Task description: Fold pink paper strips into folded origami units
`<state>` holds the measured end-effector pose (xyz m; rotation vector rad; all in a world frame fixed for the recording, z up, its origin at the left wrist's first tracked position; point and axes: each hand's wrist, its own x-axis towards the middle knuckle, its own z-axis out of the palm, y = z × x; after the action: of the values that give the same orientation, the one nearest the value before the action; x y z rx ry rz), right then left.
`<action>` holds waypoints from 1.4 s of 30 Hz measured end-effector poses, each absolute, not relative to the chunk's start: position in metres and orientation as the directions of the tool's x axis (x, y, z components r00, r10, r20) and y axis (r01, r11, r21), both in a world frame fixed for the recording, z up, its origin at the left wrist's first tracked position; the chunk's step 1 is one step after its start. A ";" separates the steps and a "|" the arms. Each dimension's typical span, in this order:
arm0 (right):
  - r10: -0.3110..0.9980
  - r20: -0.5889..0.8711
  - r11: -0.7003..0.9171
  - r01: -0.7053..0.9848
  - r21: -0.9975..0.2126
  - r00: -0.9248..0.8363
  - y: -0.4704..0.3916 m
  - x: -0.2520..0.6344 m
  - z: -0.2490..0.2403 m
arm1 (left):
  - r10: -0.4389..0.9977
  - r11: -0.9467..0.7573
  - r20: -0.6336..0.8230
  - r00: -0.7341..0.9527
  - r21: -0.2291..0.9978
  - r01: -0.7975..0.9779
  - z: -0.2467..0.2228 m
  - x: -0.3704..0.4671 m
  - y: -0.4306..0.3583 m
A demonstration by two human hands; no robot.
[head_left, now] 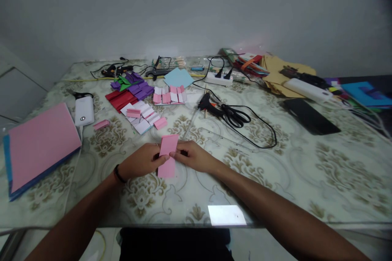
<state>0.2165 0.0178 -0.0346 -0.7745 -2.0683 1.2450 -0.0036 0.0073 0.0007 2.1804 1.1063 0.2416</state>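
We record the left hand (143, 160) and right hand (194, 155) both pinching a creased, oblong pink paper strip (168, 146) at the near middle; their grip behind it is hidden. Farther left: sharply folded red paper (121, 98); right of it, a black glue gun (210, 107). Tabletop (290, 171): glossy, floral-patterned. Wall (153, 8): plain grey. The far-right clutter (364, 94) we cannot fully make out; forearms (275, 208) run out of view.

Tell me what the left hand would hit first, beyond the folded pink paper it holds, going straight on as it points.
Most likely the right hand, holding the opposite edge of the folded pink paper in line with the left hand; depth is hard to judge.
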 end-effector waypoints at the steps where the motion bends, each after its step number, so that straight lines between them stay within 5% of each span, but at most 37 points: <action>1: 0.734 0.189 0.390 0.178 -0.903 -0.652 0.018 0.217 -0.035 | 0.772 -0.413 -0.128 0.622 0.642 0.645 0.001 -0.004 0.007; 42: 0.736 0.198 0.369 0.138 -0.919 -0.648 0.020 0.218 -0.036 | 0.871 -0.304 -0.070 0.487 0.703 0.644 0.002 -0.006 0.009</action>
<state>0.2183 0.0202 -0.0364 -0.7528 -2.0291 1.2802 -0.0056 0.0092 0.0021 2.0526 1.2437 0.4276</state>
